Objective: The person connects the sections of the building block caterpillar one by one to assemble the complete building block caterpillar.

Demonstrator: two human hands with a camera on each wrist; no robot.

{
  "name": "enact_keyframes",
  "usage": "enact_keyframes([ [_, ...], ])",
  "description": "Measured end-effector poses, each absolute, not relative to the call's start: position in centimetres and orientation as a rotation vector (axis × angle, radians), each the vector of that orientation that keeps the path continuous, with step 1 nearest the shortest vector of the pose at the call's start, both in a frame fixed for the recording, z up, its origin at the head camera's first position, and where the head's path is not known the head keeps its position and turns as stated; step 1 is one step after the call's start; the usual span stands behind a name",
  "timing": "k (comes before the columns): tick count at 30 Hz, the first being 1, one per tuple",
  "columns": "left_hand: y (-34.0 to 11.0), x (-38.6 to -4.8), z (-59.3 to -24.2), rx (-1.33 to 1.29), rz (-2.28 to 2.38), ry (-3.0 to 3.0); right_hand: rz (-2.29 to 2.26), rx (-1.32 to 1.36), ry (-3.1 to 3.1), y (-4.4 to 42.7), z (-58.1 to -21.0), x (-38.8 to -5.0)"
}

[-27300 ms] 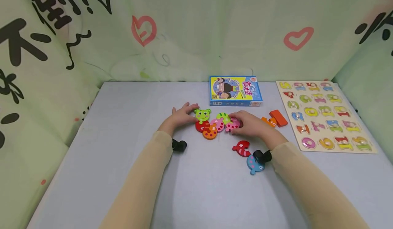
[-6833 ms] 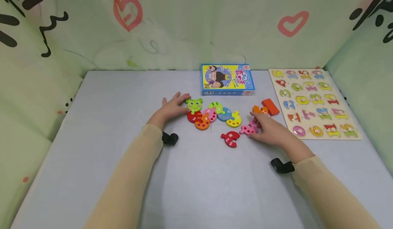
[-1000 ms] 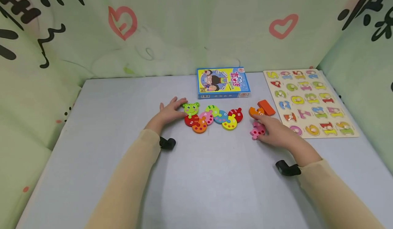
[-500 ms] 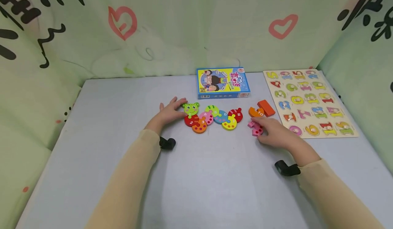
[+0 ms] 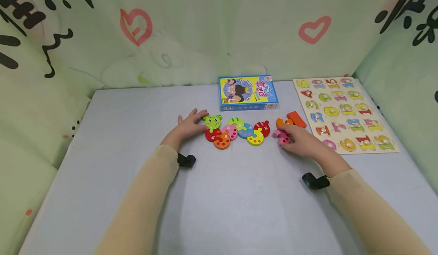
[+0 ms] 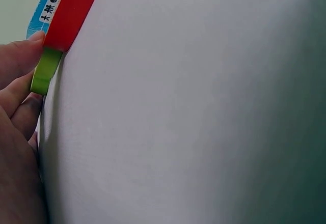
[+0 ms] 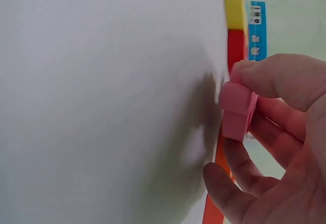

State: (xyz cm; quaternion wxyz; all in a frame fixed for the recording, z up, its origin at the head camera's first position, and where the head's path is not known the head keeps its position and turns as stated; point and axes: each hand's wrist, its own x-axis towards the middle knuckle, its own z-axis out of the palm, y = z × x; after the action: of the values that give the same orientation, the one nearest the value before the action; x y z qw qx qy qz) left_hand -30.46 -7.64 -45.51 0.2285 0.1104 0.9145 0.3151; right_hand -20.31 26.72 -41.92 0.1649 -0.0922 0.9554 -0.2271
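Observation:
A row of joined caterpillar puzzle pieces lies on the table: a green smiling head piece (image 5: 213, 122), a red 2 (image 5: 213, 135), then orange, pink, green, blue and yellow pieces, and a red 8 (image 5: 262, 128) at the right end. My left hand (image 5: 187, 128) holds the head piece between thumb and fingers at its left side; the left wrist view shows the green edge (image 6: 47, 71) between them. Right of the row, my right hand (image 5: 301, 141) pinches a pink spotted puzzle piece (image 7: 235, 111) by its edges. Fingers partly cover that piece in the head view.
An orange puzzle piece (image 5: 283, 121) and an orange-red block (image 5: 296, 119) lie just behind the right hand. A blue and yellow card box (image 5: 248, 92) stands behind the row. A wooden number board (image 5: 345, 114) lies at the right. Curtains close off the back and sides.
Over the last second the right hand has shifted slightly left, turning the pink piece. Since the earlier frames, blue, yellow and red 8 pieces have joined the row. The left hand stays at the head.

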Motion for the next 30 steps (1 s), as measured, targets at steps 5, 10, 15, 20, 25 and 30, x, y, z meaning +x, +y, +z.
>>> enact_keyframes([
  [5, -7.7, -30.5, -45.8, 0.291, 0.875, 2.519, -0.695, -0.252, 2.713, 26.1, -41.8, -21.2],
  [10, -7.6, -30.5, -45.9, 0.283, 0.883, 2.518, -0.668, -0.226, 2.726, 26.1, -42.0, -21.9],
  [15, -7.7, -30.6, -45.8, 0.292, 0.871, 2.525, -0.655, -0.230, 2.733, 26.1, -41.7, -22.6],
  [20, -7.8, -30.6, -45.8, 0.297, 0.869, 2.527, -0.650, -0.254, 2.756, 25.5, -41.2, -23.7],
  [25, -7.8, -30.5, -45.7, 0.298, 0.877, 2.523, -0.664, -0.267, 2.761, 24.8, -41.1, -24.7],
  [30, -7.8, -30.5, -45.7, 0.304, 0.881, 2.519, -0.663, -0.269, 2.721, 24.7, -41.4, -25.4],
])
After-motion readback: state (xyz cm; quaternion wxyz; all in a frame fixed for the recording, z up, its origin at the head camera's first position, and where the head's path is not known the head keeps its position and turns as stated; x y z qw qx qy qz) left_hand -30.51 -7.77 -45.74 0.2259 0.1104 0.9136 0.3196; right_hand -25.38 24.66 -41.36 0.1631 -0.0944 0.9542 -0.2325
